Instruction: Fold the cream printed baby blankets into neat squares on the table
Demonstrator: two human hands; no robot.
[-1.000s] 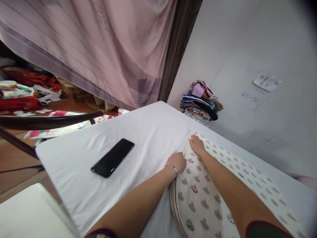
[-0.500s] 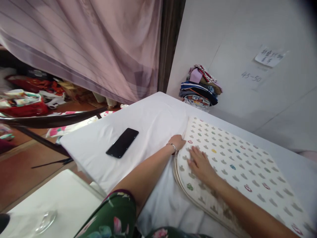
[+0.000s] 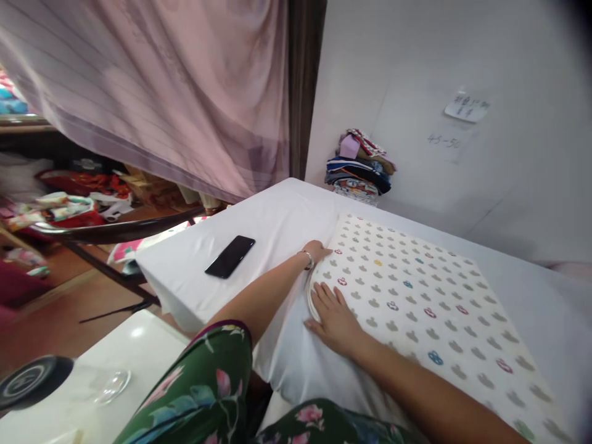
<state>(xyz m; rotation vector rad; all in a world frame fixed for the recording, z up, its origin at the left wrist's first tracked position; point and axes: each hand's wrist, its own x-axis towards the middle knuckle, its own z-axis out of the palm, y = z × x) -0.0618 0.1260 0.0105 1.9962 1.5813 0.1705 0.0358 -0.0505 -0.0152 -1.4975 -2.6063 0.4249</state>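
Observation:
A white cloth [image 3: 407, 314], printed with grey rabbit heads and a few coloured ones, lies flat in layers on the white-covered table. At its far left edge my left hand [image 3: 317, 251], with a bracelet at the wrist, has the edge between thumb and fingers; the fingers are partly hidden. My right hand [image 3: 335, 317] rests palm down on the cloth's near left corner, fingers stretched and slightly spread, with the thumb by the near edge. Left of my forearm a black phone [image 3: 230, 256] lies on the table.
A stack of folded clothes [image 3: 358, 166] stands against the wall at the table's far edge. Two paper notes [image 3: 467, 106] hang on the wall. A white stool or small table [image 3: 134, 351] at lower left carries a clear glass and a black round object [image 3: 34, 381]. A pink curtain [image 3: 194, 92] hangs behind.
My right hand has slid left and nearer to the cloth's near left corner. The fanned layer edges there now look more even. The view has shifted slightly; my left hand stays at the edge.

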